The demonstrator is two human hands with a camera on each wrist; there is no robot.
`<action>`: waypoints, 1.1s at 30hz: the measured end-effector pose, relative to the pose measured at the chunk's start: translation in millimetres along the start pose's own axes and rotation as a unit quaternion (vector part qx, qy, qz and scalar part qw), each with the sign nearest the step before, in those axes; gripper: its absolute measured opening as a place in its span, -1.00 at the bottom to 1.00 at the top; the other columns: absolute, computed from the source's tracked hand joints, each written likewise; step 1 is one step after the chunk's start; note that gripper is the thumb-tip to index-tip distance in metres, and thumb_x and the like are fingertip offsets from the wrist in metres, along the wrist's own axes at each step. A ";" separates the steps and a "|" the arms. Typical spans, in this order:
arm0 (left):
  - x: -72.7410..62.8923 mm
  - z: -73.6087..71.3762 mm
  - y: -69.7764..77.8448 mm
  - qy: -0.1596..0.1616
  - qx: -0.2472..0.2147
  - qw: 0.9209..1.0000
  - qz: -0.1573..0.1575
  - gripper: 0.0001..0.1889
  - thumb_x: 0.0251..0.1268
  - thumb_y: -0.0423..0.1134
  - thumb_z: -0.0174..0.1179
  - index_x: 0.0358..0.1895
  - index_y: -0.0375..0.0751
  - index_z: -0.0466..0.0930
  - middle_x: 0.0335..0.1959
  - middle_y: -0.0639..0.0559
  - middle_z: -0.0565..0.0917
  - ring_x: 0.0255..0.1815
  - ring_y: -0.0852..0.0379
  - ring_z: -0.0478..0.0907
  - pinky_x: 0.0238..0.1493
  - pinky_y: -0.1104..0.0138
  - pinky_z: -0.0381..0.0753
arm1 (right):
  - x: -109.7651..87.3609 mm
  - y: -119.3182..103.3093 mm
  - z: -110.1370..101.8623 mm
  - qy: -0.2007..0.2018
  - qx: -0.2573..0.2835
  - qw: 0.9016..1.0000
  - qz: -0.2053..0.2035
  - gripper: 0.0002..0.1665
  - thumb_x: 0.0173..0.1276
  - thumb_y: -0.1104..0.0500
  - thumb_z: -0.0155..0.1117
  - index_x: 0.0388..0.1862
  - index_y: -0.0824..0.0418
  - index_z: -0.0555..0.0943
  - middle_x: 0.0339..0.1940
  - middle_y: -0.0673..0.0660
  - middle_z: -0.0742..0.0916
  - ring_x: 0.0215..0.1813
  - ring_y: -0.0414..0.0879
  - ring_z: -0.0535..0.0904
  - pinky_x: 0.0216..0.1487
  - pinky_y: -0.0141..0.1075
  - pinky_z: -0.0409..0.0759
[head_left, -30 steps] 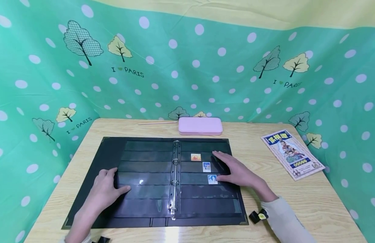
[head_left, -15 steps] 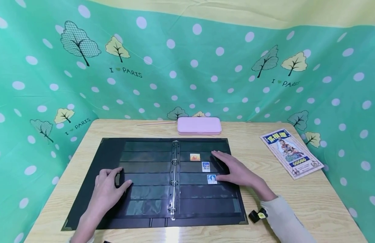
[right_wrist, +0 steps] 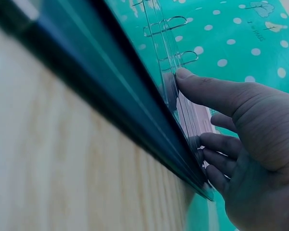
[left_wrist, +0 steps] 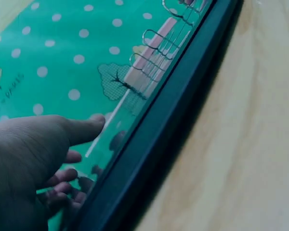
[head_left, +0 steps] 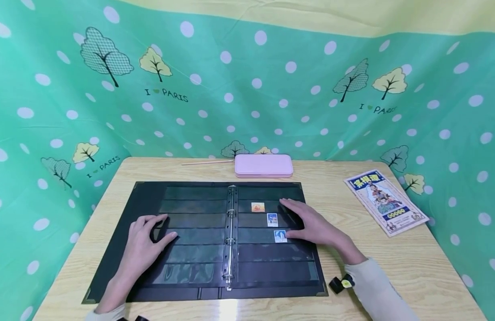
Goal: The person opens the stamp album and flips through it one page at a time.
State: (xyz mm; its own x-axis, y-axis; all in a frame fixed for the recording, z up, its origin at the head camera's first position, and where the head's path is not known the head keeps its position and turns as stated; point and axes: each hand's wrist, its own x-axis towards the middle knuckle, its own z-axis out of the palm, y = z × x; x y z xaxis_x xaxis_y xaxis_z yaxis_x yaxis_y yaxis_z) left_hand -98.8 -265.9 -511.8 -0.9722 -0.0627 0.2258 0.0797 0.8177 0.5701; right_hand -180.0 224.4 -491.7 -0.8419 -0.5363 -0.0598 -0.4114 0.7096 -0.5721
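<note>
A black ring-bound stamp album (head_left: 145, 200) lies spread flat, with clear-strip pages on both sides of its metal rings (head_left: 231, 227). Three small stamps sit in the right page: an orange one (head_left: 258, 207), a blue one (head_left: 272, 220) below it, and a light blue one (head_left: 280, 236) lowest. My left hand (head_left: 140, 247) is over the outer part of the left page, thumb and forefinger apart with nothing between them. On the right page rests my right hand (head_left: 315, 226), its thumb tip at the edge of the lowest stamp and its fingers spread toward the upper rows.
Behind the album, a pink case (head_left: 263, 166) stands by the table's back edge, with a thin stick (head_left: 207, 163) to its left. A printed booklet (head_left: 386, 203) lies at the right. A green dotted curtain (head_left: 247, 89) hangs behind the wooden table (head_left: 343, 187).
My left hand has shifted a little to the right and farther up the left page. My right hand and the stamps keep their places.
</note>
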 end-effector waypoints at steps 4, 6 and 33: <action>1.8 1.3 -3.6 0.012 -0.022 0.999 0.019 -0.33 0.25 -0.08 0.68 0.37 -0.29 0.70 0.32 -0.33 0.56 0.36 -0.39 0.40 0.24 -0.30 0.43 | 1.9 0.0 -1.8 -0.001 -0.001 1.000 0.000 0.14 0.44 -0.03 0.65 0.85 0.05 0.24 0.78 0.30 0.35 0.76 0.39 0.22 0.61 0.40 0.34; 1.9 1.8 -4.3 0.002 -0.025 0.999 0.031 -0.29 0.25 -0.04 0.68 0.40 -0.28 0.68 0.41 -0.33 0.57 0.46 -0.40 0.42 0.32 -0.36 0.43 | 2.5 0.3 -3.3 0.000 -0.002 1.000 0.004 0.14 0.44 -0.02 0.65 0.85 0.03 0.24 0.78 0.29 0.37 0.75 0.38 0.24 0.61 0.38 0.35; 2.6 2.9 -5.9 -0.069 -0.009 0.996 0.050 -0.11 0.39 0.02 0.57 0.58 -0.46 0.44 0.60 -0.47 0.41 0.73 -0.59 0.04 0.72 -0.39 -0.09 | 8.4 57.6 -6.2 0.117 0.004 0.992 0.050 0.08 0.58 -0.16 0.47 0.86 0.12 0.18 0.85 0.30 0.20 0.87 0.31 -0.12 0.73 0.44 -0.04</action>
State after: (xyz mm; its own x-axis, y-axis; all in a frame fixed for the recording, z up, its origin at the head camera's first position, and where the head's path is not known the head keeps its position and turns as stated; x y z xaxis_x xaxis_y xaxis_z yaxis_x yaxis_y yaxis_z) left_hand -102.5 -269.2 -516.9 -0.9802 0.0980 0.1720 0.1797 0.8051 0.5653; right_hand -213.0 263.6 -520.1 -0.9371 -0.3412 0.0745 -0.3192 0.7503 -0.5789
